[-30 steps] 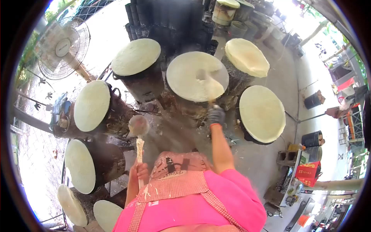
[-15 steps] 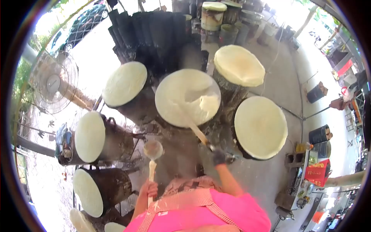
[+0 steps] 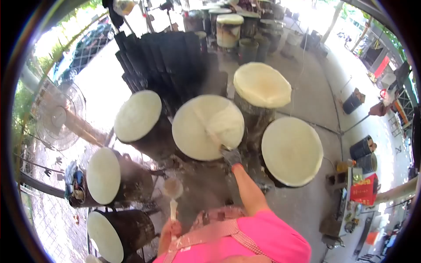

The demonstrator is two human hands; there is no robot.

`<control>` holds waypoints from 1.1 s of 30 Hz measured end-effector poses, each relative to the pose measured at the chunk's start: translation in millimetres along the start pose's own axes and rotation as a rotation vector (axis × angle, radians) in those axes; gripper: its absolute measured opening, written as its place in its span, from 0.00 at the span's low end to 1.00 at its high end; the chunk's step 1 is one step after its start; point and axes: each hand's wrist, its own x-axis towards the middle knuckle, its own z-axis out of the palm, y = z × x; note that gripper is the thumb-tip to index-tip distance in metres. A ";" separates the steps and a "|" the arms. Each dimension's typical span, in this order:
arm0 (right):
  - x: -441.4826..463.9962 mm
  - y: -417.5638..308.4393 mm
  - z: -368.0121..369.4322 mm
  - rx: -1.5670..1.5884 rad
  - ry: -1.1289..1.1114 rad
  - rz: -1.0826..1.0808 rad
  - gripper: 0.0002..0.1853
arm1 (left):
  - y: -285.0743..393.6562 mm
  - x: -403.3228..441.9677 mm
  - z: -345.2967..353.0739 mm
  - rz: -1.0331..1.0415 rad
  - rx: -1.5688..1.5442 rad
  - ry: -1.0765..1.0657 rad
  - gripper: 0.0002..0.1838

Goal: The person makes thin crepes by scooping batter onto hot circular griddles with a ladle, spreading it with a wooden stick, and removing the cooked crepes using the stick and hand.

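My left hand [image 3: 172, 229], low in front of my apron, is closed round the pale handle of a ladle [image 3: 173, 188]. The ladle's round bowl hangs over the floor. My right hand [image 3: 230, 157], in a dark glove, grips a wooden spatula [image 3: 213, 136] at the near edge of the middle round griddle [image 3: 188, 143]. The spatula's blade reaches onto the griddle, where its far end is blurred. A thin pale sheet of batter covers this griddle, with a thicker whitish patch [image 3: 226, 125] at its right side.
More batter-covered griddles stand on drum stoves: one at the right [image 3: 291, 151], one puffed at back right [image 3: 262, 85], several along the left [image 3: 138, 116]. Dark stacked tubes [image 3: 166, 65] stand behind. A fan [image 3: 58, 116] is at far left, and a red bag [image 3: 364, 189] at right.
My right hand has moved forward and left with the spatula, up to the griddle's near edge. The thick patch has spread. My view has shifted; the left hand still holds the ladle.
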 end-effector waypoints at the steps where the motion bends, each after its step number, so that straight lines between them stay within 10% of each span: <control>1: -4.2 7.1 23.6 -0.002 0.077 -0.111 0.20 | 2.4 -2.4 -4.3 -0.023 -0.090 0.054 0.12; 5: -28.4 -19.0 -116.2 -0.447 -0.282 -0.104 0.11 | 26.8 -23.0 -25.2 0.094 0.161 -0.092 0.06; 8: -59.4 36.4 34.5 -0.057 0.174 0.128 0.14 | 34.6 -24.2 -19.8 0.085 -0.043 -0.063 0.12; 12: -79.7 -50.9 -60.1 0.101 -0.169 0.524 0.17 | 44.7 -12.6 -23.1 -0.139 -0.389 -0.133 0.17; 14: -69.7 -12.8 -82.5 0.483 -0.043 0.360 0.19 | 55.7 -1.5 -50.1 -0.217 -0.283 -0.466 0.06; 16: -31.1 38.9 -67.6 0.643 0.212 0.475 0.20 | 60.5 5.1 -61.0 -0.218 -0.207 -0.637 0.18; 19: 10.5 7.7 -117.1 0.005 0.035 0.537 0.20 | 46.7 -5.1 -17.8 -0.132 -0.302 -0.441 0.18; 24: -13.4 33.0 -90.7 -0.128 0.070 -0.260 0.18 | 80.4 35.8 -17.0 -0.201 -0.294 -0.279 0.14; 28: -24.2 51.4 -111.0 -0.195 -0.079 0.359 0.16 | 110.5 87.8 23.3 -0.167 -0.155 -0.362 0.08; 33: -70.0 50.7 -89.3 -0.293 -0.033 0.158 0.18 | 118.6 143.8 120.3 -0.040 -0.001 -0.140 0.09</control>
